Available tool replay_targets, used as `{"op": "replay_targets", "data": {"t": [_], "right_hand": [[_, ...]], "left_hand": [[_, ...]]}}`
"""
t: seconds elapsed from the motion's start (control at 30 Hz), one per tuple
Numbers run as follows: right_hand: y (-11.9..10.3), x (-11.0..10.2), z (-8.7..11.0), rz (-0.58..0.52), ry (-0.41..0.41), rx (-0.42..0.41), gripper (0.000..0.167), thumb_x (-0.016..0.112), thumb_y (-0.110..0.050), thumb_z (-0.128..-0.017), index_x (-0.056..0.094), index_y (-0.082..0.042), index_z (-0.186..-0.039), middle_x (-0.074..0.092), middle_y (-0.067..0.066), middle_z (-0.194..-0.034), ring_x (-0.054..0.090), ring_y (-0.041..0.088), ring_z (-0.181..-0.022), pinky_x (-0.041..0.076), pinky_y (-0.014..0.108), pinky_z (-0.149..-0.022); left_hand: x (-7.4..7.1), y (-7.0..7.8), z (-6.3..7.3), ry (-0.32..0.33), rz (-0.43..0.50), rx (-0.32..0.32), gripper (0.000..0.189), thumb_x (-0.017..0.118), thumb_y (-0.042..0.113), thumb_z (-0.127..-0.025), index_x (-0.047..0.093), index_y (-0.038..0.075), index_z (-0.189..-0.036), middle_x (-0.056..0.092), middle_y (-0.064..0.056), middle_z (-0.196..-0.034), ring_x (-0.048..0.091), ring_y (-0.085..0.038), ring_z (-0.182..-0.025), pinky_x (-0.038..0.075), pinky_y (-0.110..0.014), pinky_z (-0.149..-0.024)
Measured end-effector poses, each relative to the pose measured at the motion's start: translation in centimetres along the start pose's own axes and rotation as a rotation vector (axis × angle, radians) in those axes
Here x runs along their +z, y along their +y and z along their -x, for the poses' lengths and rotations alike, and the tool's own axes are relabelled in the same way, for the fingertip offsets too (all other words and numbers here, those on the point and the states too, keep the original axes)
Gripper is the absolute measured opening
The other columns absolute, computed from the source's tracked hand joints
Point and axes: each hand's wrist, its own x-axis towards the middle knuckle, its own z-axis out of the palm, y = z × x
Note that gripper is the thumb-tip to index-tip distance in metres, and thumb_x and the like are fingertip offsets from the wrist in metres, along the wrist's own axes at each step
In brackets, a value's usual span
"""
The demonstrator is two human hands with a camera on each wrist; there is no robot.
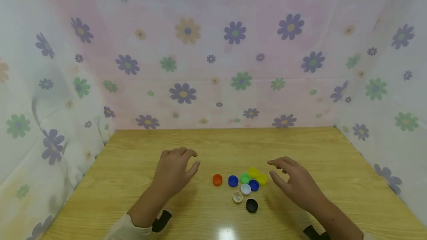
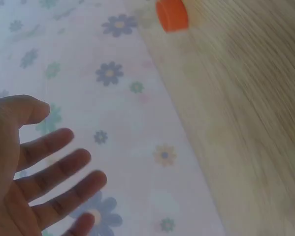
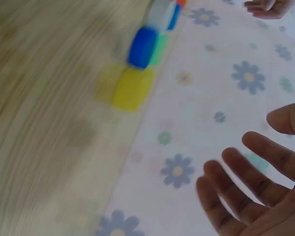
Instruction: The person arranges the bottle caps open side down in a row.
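Closest to the camera, a pale sleeve (image 1: pixel 128 229) ends at the left wrist, with a dark curved piece (image 1: pixel 162 220) beside it, probably part of the wrist camera's mount. Past it, the left hand (image 1: pixel 175 167) hangs above the table (image 1: pixel 133 151), fingers spread and lightly bent, holding nothing; the orange cap (image 1: pixel 217 180) is nearest to it. The right hand (image 1: pixel 297 180) mirrors it, equally loose and free of any grip, near the right-hand yellow cap (image 1: pixel 261 179). Both seem kept off to the sides so that neither bumps nor covers the pieces, which lie between them, likely for easy reach by either.

Among these, the black cap (image 1: pixel 251 206) sits nearest the body, then the beige cap (image 1: pixel 237 197) and the white cap (image 1: pixel 245 189), whose hollow faces up. Beyond come the right blue cap (image 1: pixel 254 185), the left blue cap (image 1: pixel 233 181), the green cap (image 1: pixel 245 178) and the far yellow cap (image 1: pixel 253 173). Their loose bunching suggests no deliberate order.

No brand or lettering can be read on any piece. Farthest back, flowered cloth (image 1: pixel 213 73) bears only printed blossoms, hung presumably to screen off the surroundings
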Motion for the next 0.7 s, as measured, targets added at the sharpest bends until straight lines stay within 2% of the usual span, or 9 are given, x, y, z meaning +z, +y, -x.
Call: {"op": "replay_targets", "data": {"t": [0.1,0.2,0.43,0.6,0.7], "right_hand": [[-1.3,0.2,-0.1,-0.123,0.041,-0.054,0.016,0.068,-0.016,-0.096,0.072,-0.019,-0.111,0.069,-0.005,-0.101,0.061,0.005,-0.082,0.055,0.026,-0.066],[-2.3,0.4,0.0,-0.202,0.03,-0.096,0.015,0.071,-0.011,-0.093,0.072,-0.021,-0.104,0.067,-0.011,-0.093,0.056,-0.003,-0.075,0.053,0.022,-0.064],[-3.3,1.0,0.3,-0.268,-0.017,-0.126,0.013,0.072,-0.011,-0.092,0.072,-0.022,-0.099,0.065,-0.014,-0.09,0.055,-0.004,-0.072,0.052,0.021,-0.062],[-3.1,1.3,0.6,-0.321,-0.031,-0.151,0.012,0.072,-0.01,-0.092,0.072,-0.02,-0.099,0.066,-0.011,-0.09,0.056,-0.003,-0.07,0.052,0.021,-0.06],[-2.8,1.7,0.9,-0.354,-0.035,-0.176,0.013,0.071,-0.007,-0.092,0.072,-0.018,-0.099,0.067,-0.009,-0.089,0.057,-0.002,-0.07,0.053,0.021,-0.059]], "left_hand": [[0.1,1.2,-0.3,0.082,0.041,0.07,0.012,0.078,0.03,-0.087,0.072,0.02,-0.091,0.071,0.006,-0.083,0.065,-0.01,-0.067,0.053,-0.032,-0.068],[0.2,2.5,-0.4,0.101,0.085,0.115,0.011,0.08,0.029,-0.085,0.071,0.022,-0.085,0.068,0.009,-0.076,0.059,-0.003,-0.059,0.048,-0.023,-0.059],[0.9,5.3,-0.2,0.027,0.17,0.132,0.011,0.079,0.03,-0.086,0.07,0.024,-0.085,0.066,0.01,-0.074,0.053,0.001,-0.055,0.044,-0.018,-0.057],[1.4,7.0,-0.1,-0.036,0.217,0.144,0.011,0.076,0.032,-0.089,0.071,0.022,-0.087,0.064,0.009,-0.073,0.046,0.004,-0.052,0.036,-0.01,-0.051],[1.7,8.1,0.0,-0.05,0.243,0.173,0.01,0.075,0.031,-0.089,0.072,0.022,-0.087,0.065,0.01,-0.074,0.045,0.006,-0.052,0.033,-0.007,-0.05]]}}
